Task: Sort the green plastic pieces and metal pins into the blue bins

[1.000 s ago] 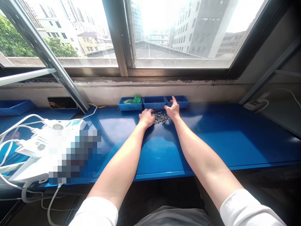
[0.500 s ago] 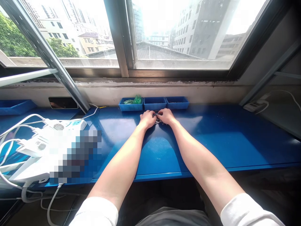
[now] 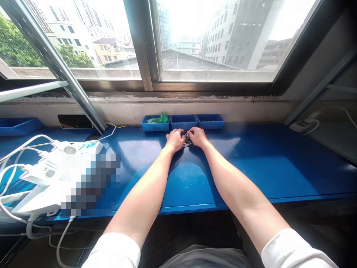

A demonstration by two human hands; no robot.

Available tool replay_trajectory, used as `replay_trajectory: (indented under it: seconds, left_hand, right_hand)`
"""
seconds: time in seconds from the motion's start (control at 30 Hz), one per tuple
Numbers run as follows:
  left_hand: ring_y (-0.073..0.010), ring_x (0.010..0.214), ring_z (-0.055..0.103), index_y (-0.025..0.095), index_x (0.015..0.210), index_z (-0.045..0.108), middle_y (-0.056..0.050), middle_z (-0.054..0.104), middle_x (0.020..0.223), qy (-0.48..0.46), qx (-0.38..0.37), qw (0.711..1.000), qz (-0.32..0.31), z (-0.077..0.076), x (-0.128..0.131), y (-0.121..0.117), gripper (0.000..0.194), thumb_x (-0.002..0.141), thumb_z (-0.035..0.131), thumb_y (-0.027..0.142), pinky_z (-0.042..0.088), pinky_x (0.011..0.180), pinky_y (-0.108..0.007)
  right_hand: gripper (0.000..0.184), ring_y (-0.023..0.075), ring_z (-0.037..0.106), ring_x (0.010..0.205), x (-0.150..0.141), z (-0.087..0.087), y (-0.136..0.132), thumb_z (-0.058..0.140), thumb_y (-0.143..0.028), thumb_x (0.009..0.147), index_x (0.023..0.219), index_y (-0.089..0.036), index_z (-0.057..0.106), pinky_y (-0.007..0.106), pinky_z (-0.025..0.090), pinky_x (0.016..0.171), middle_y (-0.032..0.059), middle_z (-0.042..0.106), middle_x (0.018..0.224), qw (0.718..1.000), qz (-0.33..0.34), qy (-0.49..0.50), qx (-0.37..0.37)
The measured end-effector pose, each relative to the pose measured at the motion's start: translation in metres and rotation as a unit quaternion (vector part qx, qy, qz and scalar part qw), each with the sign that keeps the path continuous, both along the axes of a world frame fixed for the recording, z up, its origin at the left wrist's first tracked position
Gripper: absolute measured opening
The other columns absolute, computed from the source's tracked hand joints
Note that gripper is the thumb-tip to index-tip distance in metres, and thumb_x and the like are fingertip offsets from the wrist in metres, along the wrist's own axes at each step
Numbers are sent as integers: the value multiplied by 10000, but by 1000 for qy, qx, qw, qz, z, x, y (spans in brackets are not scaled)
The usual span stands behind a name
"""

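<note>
A small heap of thin, dark and shiny metal pieces (image 3: 187, 140) lies on the blue tabletop (image 3: 189, 175); they are too small for me to tell their exact kind. My left hand (image 3: 176, 139) is curled at the heap's left side, thumb and fingers drawn together. From the right, my right hand (image 3: 198, 136) touches the heap with its fingers bent and pressed together. What the fingertips hold is hidden. A narrow gap with loose pieces in it separates the two hands.
Behind my hands stand three blue bins: the left bin (image 3: 155, 127) with a green plastic bag (image 3: 162, 118), the middle bin (image 3: 183, 128), and the right bin (image 3: 211, 125) with small dark bits. At left are a power strip (image 3: 92, 148) with plugs and cables, and a phone (image 3: 74, 121).
My fingertips have drawn slightly apart, and more of the metal pieces between them shows. Both forearms stay almost where they were.
</note>
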State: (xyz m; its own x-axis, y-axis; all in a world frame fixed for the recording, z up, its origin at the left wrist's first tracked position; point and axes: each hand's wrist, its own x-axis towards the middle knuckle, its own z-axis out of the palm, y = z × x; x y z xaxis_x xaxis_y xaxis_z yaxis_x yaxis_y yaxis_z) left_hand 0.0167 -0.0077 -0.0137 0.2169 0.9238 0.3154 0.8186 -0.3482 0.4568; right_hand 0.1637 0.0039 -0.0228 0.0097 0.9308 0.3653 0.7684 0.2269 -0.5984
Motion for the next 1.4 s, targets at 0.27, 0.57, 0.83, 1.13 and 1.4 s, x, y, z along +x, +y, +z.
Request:
replay_trajectory:
  seconds: [0.27, 0.57, 0.83, 1.13, 1.4]
  left_hand:
    - [-189, 993, 601, 225, 934, 653, -23, 692, 979, -77, 91, 992, -51, 4, -1, -3, 199, 859, 480, 291, 411, 897, -304]
    - [-166, 897, 632, 214, 868, 672, -12, 710, 906, -112, 128, 982, -81, 5, 0, -6, 167, 830, 521, 271, 444, 838, -264]
    - [-183, 918, 628, 212, 907, 675, -34, 709, 933, -82, 116, 989, -31, 7, -2, -3, 236, 877, 447, 269, 429, 858, -295]
    - [-225, 1085, 558, 185, 1090, 579, -82, 638, 1135, -84, 106, 989, 58, 6, 1, -2, 288, 854, 476, 316, 368, 945, -379]
    - [-250, 1145, 509, 211, 1095, 575, -92, 596, 1176, -41, 36, 994, 95, 2, 0, 1, 298, 843, 461, 322, 350, 958, -406]
  right_hand:
    - [284, 147, 558, 690, -6, 9, -7, 396, -349, 860, 783, -170, 602, 243, 385, 627, 41, 653, 753, 998, 22, 65, 10]
    - [353, 132, 490, 587, -9, 15, -11, 375, -384, 873, 630, -179, 528, 253, 327, 560, 30, 598, 631, 997, 24, 70, 21]
    - [244, 142, 571, 662, -8, 14, -7, 566, -404, 748, 802, -175, 630, 250, 434, 625, 10, 643, 706, 965, 82, 248, 39]
    - [309, 172, 606, 805, -3, 18, -7, 565, -394, 737, 919, -176, 688, 298, 484, 759, 36, 697, 894, 959, 65, 266, 69]
    - [553, 278, 411, 1165, 0, 14, 1, 548, -342, 742, 1287, -259, 512, 459, 341, 991, 12, 539, 1313, 993, -95, 8, 72]
